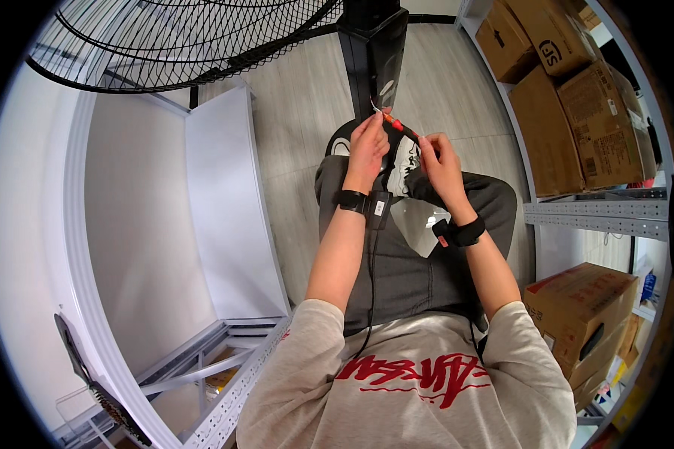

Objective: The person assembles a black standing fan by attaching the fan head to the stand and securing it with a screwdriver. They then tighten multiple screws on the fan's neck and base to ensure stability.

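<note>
Grey floor [457, 82], shelved cartons [538, 129]; right fingers [431, 144] around slim tool [401, 127], left fingers [373, 126] apparently around its end.

Probably a storeroom, though the dark rim hides much, cardboard boxes [544, 138] on metal shelving [599, 212], plank-patterned floor [449, 82]

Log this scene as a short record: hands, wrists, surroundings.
Right hand: holds the black end of a slim red-and-black tool
Left hand: fingers pinched together by the tool's other end; what they pinch is too small to tell
Wrists: black strap on each
Ahead: black post; wire fan guard at upper left
Right side: cardboard boxes on metal shelving
</note>
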Demonstrator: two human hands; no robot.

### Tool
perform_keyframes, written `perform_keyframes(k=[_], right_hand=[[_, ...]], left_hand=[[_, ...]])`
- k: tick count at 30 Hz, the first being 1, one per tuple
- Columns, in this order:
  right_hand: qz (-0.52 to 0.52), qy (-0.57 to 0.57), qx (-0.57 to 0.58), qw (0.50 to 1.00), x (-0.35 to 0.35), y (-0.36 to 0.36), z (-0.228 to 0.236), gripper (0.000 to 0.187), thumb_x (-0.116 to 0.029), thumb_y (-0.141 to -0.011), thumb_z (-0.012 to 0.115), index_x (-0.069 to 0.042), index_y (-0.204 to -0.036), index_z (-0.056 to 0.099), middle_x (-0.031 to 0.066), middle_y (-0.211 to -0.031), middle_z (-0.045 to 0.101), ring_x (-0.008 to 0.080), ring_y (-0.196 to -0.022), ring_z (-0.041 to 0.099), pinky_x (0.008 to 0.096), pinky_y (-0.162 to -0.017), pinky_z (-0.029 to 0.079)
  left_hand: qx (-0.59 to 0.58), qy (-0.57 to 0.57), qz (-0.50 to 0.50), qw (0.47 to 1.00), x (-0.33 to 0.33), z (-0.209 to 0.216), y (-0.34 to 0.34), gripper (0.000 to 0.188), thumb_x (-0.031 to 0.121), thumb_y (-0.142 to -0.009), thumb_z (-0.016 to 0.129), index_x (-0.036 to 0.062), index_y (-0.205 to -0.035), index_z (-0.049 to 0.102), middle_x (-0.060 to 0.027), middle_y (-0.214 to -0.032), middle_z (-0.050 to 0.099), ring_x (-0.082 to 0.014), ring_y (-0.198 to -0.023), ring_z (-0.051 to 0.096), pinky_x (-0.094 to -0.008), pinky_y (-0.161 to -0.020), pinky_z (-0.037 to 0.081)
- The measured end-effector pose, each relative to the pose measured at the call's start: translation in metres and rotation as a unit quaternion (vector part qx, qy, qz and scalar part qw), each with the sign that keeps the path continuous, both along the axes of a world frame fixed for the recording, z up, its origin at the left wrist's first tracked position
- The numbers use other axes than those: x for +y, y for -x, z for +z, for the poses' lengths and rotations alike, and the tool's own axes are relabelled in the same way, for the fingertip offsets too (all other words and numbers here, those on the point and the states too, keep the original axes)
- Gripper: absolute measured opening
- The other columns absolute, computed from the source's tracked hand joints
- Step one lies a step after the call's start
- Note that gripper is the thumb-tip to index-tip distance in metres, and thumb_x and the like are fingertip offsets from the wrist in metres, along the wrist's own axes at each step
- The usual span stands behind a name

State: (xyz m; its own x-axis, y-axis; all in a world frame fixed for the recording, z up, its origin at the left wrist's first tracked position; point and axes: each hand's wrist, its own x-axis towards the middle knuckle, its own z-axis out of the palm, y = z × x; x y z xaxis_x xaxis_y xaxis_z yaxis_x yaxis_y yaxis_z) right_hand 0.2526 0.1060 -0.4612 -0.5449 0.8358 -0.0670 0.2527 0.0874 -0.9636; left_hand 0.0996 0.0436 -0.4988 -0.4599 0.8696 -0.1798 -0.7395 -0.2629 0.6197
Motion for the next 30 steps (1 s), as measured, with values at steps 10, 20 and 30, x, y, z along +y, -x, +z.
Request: perform_keyframes(k=[10, 20, 30], right_hand=[[0.011, 0.179, -0.015, 0.984, 0.0, -0.005, -0.001, 0.034, -0.036, -0.094, 0.058, -0.002, -0.091, 0.059, 0.0027, -0.06, 0.057, 0.0103, -0.052, 0.054, 0.0255, -0.05, 0.042], [0.005, 0.002, -0.015, 1.0, -0.003, -0.009, -0.014, 0.038, -0.038, -0.095, 0.056, -0.002, -0.084, 0.058, 0.0022, -0.06, 0.058, 0.0092, -0.05, 0.053, 0.0248, -0.048, 0.041], [-0.01, -0.104, -0.019, 0.994, 0.0, -0.01, -0.012, 0.045, -0.041, -0.098, 0.05, -0.001, -0.081, 0.059, 0.0038, -0.062, 0.06, 0.0094, -0.051, 0.055, 0.0247, -0.049, 0.042]], left_hand=[[0.015, 0.002, -0.021, 1.0, 0.004, -0.01, 0.0, 0.032, 0.026, -0.098, 0.055, 0.0, -0.116, 0.059, 0.0096, -0.056, 0.026, -0.001, -0.045, 0.024, -0.0192, -0.043, 0.021], [0.022, 0.006, -0.037, 0.999, 0.003, -0.001, -0.006, 0.029, 0.023, -0.098, 0.055, -0.0001, -0.113, 0.06, 0.0109, -0.054, 0.028, 0.0005, -0.043, 0.024, -0.0184, -0.041, 0.019], [0.02, 0.001, -0.063, 0.998, 0.002, -0.002, -0.011, 0.035, 0.028, -0.099, 0.052, -0.0011, -0.119, 0.057, 0.0097, -0.056, 0.025, -0.0006, -0.044, 0.024, -0.0188, -0.042, 0.02]])
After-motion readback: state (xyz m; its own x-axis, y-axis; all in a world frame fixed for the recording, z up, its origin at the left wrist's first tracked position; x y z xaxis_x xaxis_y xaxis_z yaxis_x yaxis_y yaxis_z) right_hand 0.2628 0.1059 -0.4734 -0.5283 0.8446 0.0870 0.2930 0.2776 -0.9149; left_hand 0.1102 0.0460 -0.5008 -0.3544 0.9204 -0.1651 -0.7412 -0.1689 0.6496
